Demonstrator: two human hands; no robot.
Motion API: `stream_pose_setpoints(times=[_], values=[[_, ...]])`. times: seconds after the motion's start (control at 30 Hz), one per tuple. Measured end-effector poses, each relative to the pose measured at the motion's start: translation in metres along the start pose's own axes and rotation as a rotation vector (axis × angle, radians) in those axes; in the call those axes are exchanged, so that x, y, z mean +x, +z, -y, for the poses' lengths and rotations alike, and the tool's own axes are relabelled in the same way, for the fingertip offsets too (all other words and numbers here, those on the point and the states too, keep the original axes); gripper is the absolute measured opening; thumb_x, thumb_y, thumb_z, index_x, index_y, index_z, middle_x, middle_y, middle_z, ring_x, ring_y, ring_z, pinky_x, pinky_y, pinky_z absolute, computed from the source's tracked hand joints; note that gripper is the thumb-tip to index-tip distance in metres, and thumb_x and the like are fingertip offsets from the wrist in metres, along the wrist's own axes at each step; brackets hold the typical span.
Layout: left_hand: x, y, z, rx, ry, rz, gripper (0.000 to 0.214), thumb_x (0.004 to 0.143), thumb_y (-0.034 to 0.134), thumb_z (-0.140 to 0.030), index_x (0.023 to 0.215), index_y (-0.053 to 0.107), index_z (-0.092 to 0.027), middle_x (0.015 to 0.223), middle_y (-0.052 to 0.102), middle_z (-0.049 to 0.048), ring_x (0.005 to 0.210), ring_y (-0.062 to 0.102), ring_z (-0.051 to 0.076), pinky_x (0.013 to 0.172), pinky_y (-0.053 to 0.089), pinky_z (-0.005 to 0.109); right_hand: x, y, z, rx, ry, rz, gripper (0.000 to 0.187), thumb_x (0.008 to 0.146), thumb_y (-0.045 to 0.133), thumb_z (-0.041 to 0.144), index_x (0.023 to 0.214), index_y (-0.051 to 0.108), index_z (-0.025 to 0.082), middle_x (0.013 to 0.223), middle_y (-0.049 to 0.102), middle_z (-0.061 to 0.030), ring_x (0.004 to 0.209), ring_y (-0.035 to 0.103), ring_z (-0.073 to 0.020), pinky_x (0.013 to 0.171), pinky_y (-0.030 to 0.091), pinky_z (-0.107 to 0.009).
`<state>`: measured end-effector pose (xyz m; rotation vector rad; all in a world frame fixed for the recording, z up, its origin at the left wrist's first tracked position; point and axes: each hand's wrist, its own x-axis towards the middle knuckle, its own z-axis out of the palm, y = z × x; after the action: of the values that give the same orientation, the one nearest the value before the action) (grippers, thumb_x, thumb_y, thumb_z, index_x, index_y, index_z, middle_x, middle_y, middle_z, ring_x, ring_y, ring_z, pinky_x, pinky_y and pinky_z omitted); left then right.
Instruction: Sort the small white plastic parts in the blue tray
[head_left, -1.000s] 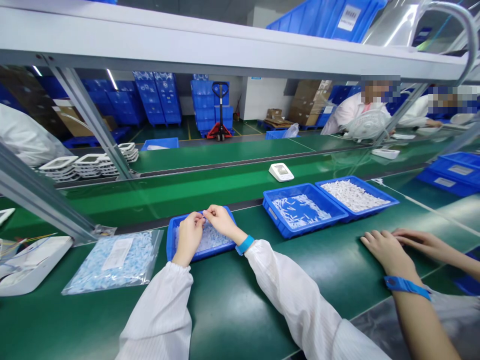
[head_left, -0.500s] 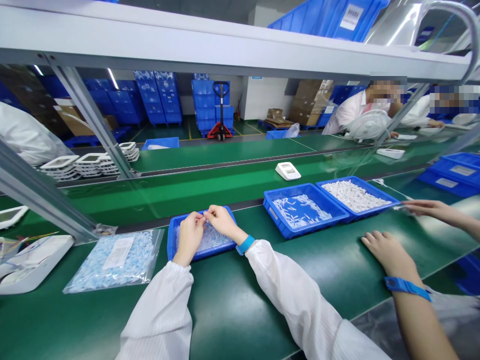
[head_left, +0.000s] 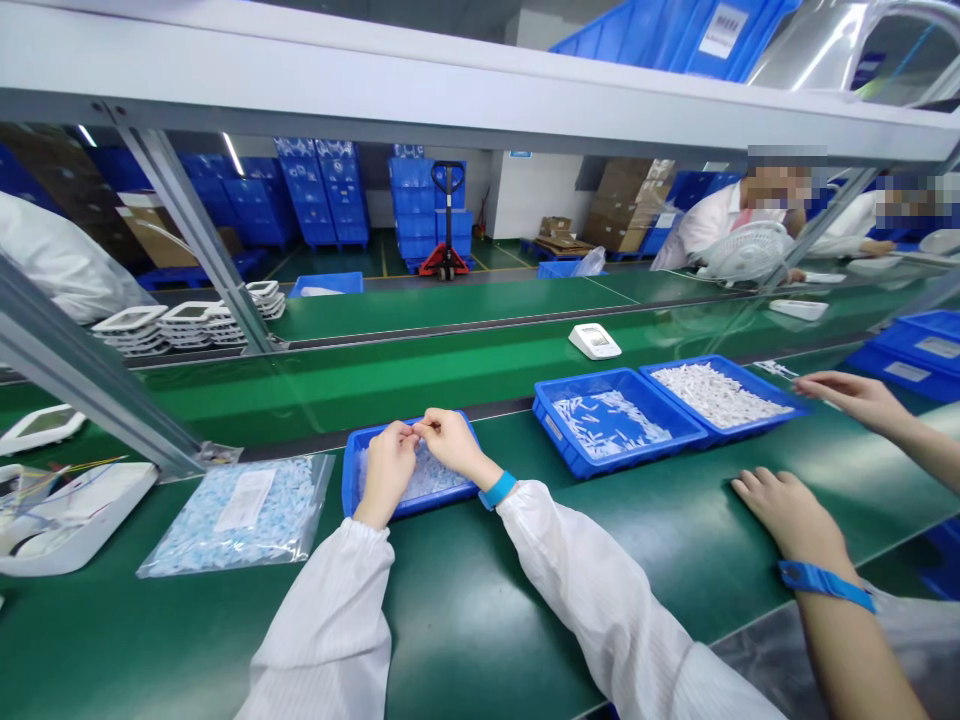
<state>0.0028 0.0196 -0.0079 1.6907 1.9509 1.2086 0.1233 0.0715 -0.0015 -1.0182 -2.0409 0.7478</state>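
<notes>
My left hand (head_left: 391, 464) and my right hand (head_left: 450, 443) meet fingertip to fingertip above a small blue tray (head_left: 351, 487). Both are closed in a pinch, and whatever sits between the fingers is too small to make out. Small translucent pieces (head_left: 431, 473) cover the bottom of that tray. A blue wristband (head_left: 498, 490) circles my right wrist. Left of the tray lies a clear bag of light-blue and white small parts (head_left: 281, 515), with a white label (head_left: 246, 499) on it.
Two blue trays of small white parts (head_left: 602, 420) (head_left: 716, 393) stand to the right. A co-worker's hands (head_left: 795, 515) (head_left: 851, 392) are at the bench's right. A white device (head_left: 595, 341) rests on the green belt beyond. An open white housing with wires (head_left: 90, 520) sits far left, near a metal post (head_left: 191, 225).
The view shifts slightly, moving most things a little to the right. My hands stay pinched together over the tray. The white device has moved rightward along the belt.
</notes>
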Motion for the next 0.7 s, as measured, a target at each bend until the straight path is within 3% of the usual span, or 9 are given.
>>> stream_pose_setpoints(times=[0.3, 0.5, 0.7], values=[[-0.0021, -0.0018, -0.0033, 0.179, 0.072, -0.005, 0.016, 0.083, 0.047, -0.017, 0.079, 0.062, -0.017, 0.078, 0.069, 0.0053, 0.071, 0.062, 0.017, 0.066, 0.04, 0.025, 0.0032, 0.0031, -0.0079, 0.224, 0.125, 0.051, 0.024, 0.079, 0.056, 0.028, 0.06, 0.055, 0.015, 0.053, 0.057, -0.0001, 0.05, 0.049, -0.0098, 0.047, 0.033, -0.019], [-0.0032, -0.0037, -0.0086, 0.124, 0.057, -0.054, 0.015, 0.083, 0.048, -0.018, 0.076, 0.062, -0.017, 0.073, 0.068, 0.0043, 0.067, 0.061, 0.016, 0.063, 0.039, 0.024, 0.0026, 0.0013, -0.0054, 0.46, 0.169, 0.102, 0.025, 0.077, 0.059, 0.03, 0.057, 0.055, 0.015, 0.049, 0.056, 0.0005, 0.047, 0.05, -0.01, 0.049, 0.038, -0.021], [-0.0023, -0.0025, -0.0066, 0.083, 0.071, -0.06, 0.016, 0.083, 0.048, -0.02, 0.075, 0.062, -0.018, 0.073, 0.068, 0.0024, 0.066, 0.06, 0.014, 0.062, 0.038, 0.023, 0.0034, -0.0008, -0.0043, 0.522, 0.184, 0.097, 0.029, 0.075, 0.06, 0.032, 0.052, 0.053, 0.015, 0.045, 0.051, 0.0024, 0.042, 0.041, -0.0069, 0.046, 0.033, -0.02]])
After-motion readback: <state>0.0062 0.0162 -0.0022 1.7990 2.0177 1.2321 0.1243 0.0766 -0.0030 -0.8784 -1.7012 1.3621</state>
